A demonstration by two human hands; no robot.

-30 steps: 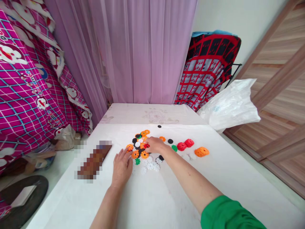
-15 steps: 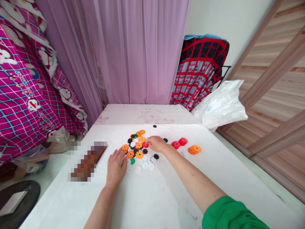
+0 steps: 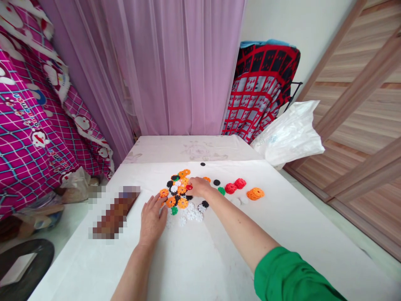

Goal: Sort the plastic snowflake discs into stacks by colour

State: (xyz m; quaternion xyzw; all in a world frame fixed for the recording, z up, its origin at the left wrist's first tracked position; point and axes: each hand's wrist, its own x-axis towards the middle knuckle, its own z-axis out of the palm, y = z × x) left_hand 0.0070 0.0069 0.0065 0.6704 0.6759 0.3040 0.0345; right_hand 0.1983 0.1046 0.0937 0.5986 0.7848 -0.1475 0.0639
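A mixed heap of notched plastic discs [image 3: 182, 203] in orange, black, white and green lies mid-table. My left hand [image 3: 153, 217] rests at the heap's left edge, fingers spread, fingertips beside an orange disc [image 3: 163, 192]. At the heap's right side, my right hand [image 3: 199, 187] pinches a red disc [image 3: 189, 187]. Right of that hand are a black disc [image 3: 216, 182] and a green disc [image 3: 221, 191]. Farther right lie red discs [image 3: 235, 185] and overlapping orange discs [image 3: 255, 193]. Pale discs [image 3: 239, 201] sit just below the red ones.
The white table [image 3: 188, 259] fills the foreground. A blurred-out brown object [image 3: 116, 213] lies on its left side. One black disc [image 3: 203, 164] is near the far edge. A white plastic bag [image 3: 290, 133] stands at the right back corner, before a wooden cabinet [image 3: 360, 125].
My right hand has shifted slightly left and up with the red disc, and its forearm has swung left, uncovering more of the green disc and an orange one. My left hand stays put.
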